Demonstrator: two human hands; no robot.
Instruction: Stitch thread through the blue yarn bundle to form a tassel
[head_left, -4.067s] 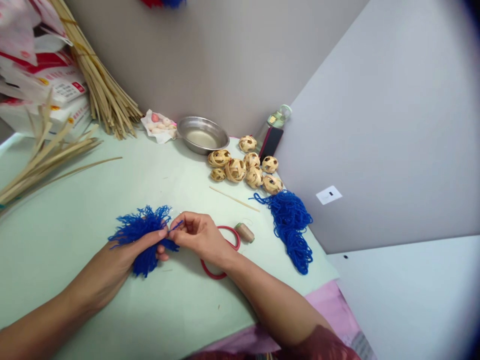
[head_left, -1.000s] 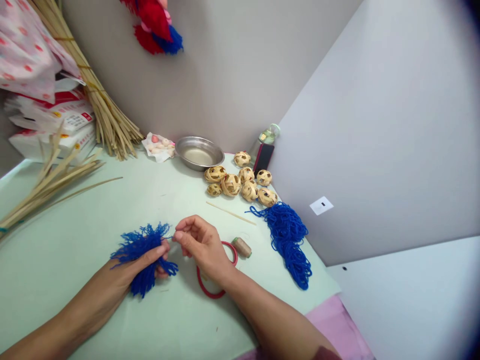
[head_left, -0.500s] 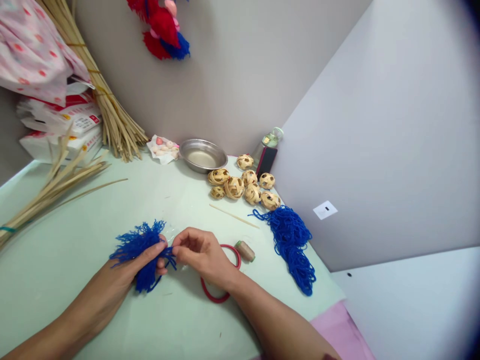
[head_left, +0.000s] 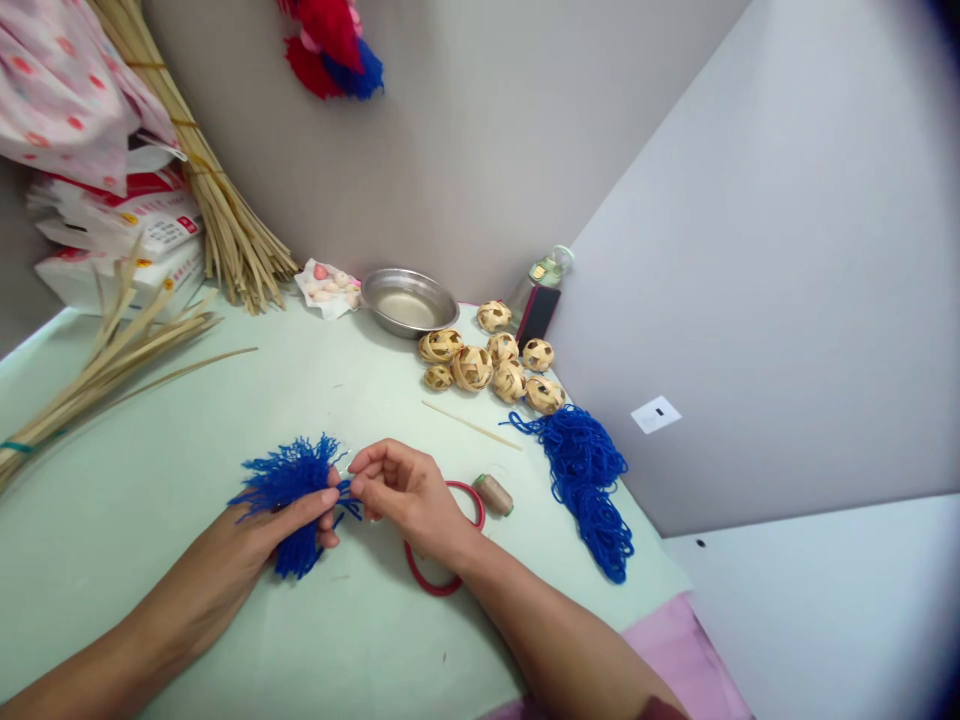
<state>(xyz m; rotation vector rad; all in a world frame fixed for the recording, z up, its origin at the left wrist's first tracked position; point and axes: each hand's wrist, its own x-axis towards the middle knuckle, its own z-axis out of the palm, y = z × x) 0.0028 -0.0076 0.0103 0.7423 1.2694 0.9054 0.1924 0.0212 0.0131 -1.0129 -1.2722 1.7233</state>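
Observation:
My left hand [head_left: 289, 520] is closed around a blue yarn tassel [head_left: 289, 475], its frayed strands fanning out above and below the fingers. Close against it, my right hand [head_left: 401, 495] pinches the ends of yarn strands that stick out past the left thumb. The exact grip of the right fingertips is partly hidden. Beneath my right hand and wrist lies a red looped thing [head_left: 431, 588], like scissor handles, mostly covered. A spool of tan thread [head_left: 493, 495] rests just to its right.
A heap of blue yarn [head_left: 589, 490] lies at the table's right edge. Several woven bamboo balls [head_left: 472, 368] sit behind, near a metal bowl [head_left: 409, 302] and a phone [head_left: 538, 314] leaning on a bottle [head_left: 551, 266]. Bamboo strips [head_left: 97, 390] spread at left. A thin strip [head_left: 472, 425] lies mid-table.
The view has shifted slightly. My right fingers have moved a little along the strand ends; my left hand keeps its hold on the tassel.

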